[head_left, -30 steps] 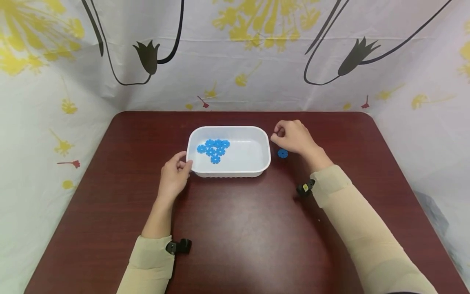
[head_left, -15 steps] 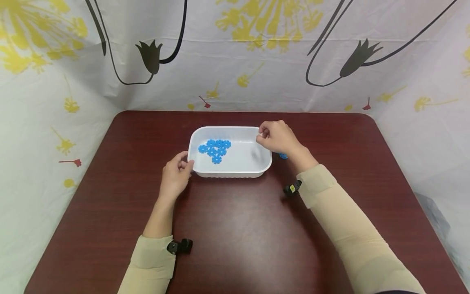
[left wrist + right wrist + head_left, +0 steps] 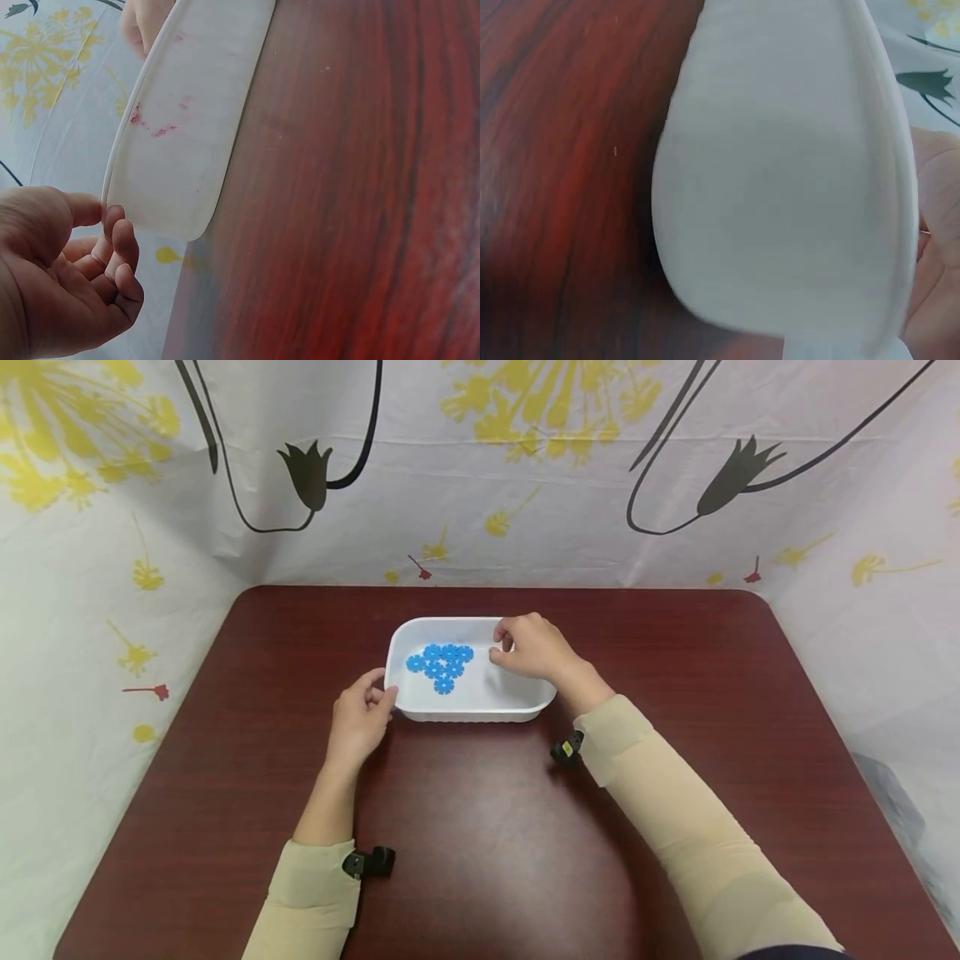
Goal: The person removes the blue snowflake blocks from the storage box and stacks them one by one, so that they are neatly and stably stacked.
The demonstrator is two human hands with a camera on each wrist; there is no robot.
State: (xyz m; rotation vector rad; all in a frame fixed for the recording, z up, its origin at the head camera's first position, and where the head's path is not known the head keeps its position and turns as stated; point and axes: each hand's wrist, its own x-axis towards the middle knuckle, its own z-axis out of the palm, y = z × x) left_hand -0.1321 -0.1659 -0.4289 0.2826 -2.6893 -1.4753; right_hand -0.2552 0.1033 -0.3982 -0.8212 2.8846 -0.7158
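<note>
A white plastic tray (image 3: 517,703) sits on the table, with several blue snowflake-shaped plastic discs (image 3: 444,667) clustered in its left half. My left hand (image 3: 358,718) pinches the tray's left rim between thumb and fingers; the left wrist view shows this left hand (image 3: 75,277) at the rim. Over the tray's right half is my right hand (image 3: 536,647), loosely curled, thumb and fingers apart, with no disc visible between them. Its fingers are close to the right of the discs. In the right wrist view, the tray wall (image 3: 780,195) hides much of the right hand (image 3: 939,217).
The dark red-brown table (image 3: 465,827) extends around the tray. White cloth (image 3: 480,527) with printed flowers stands behind the table and along its sides. A black wrist camera (image 3: 369,862) sits at the left sleeve, another wrist camera (image 3: 567,749) at the right.
My right hand has moved left from beside the tray to above its inside. One blue disc on the table to the right is now covered from view by the right arm. The left hand stays put.
</note>
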